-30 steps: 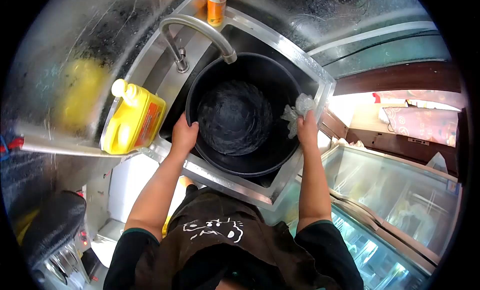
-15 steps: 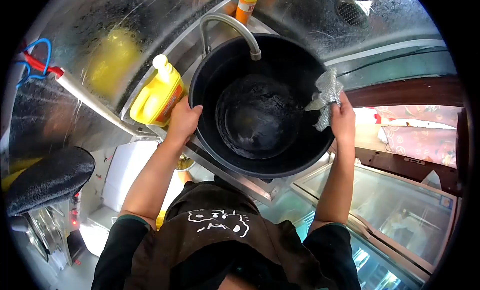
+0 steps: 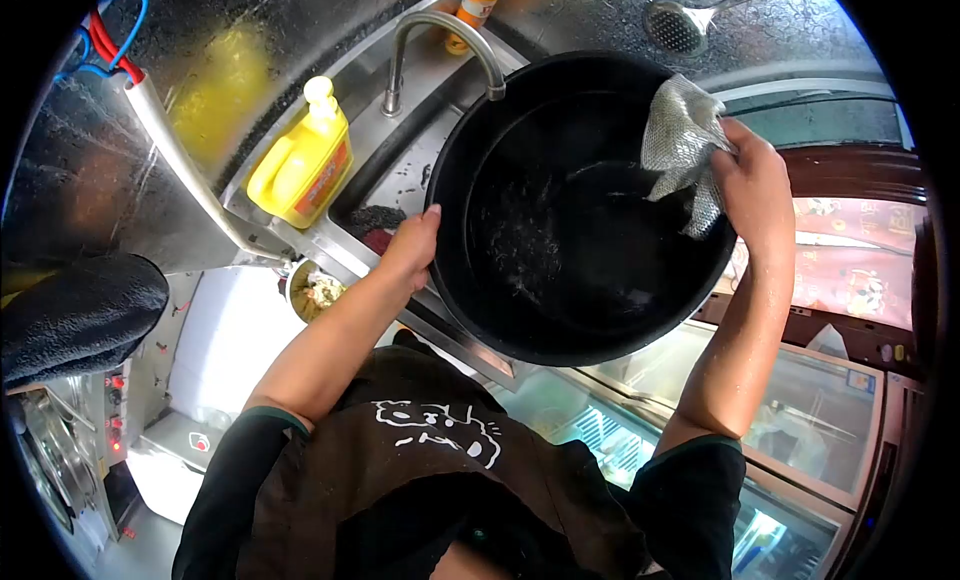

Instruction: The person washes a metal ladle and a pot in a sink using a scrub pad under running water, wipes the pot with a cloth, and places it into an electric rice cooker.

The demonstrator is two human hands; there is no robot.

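A large black basin fills the middle of the head view, partly over the sink. Rippling water lies in it. My left hand is closed on the basin's left rim, thumb on top. At the right rim my right hand grips a silvery mesh cloth, which hangs over the inside wall; whether these fingers also hold the rim is hard to see. The curved metal faucet ends just above the basin's upper left edge, with no stream visible from it.
Left of the sink stands a yellow jug; an orange-yellow bottle is behind the faucet. A skimmer lies at the upper right. Below left are a bowl of scraps and a dark towel. Glass-topped cabinets stand right.
The basin has moved right with both my hands, baring part of the sink at left. The water's surface has shifted. The mesh cloth has moved up and right with my right hand.
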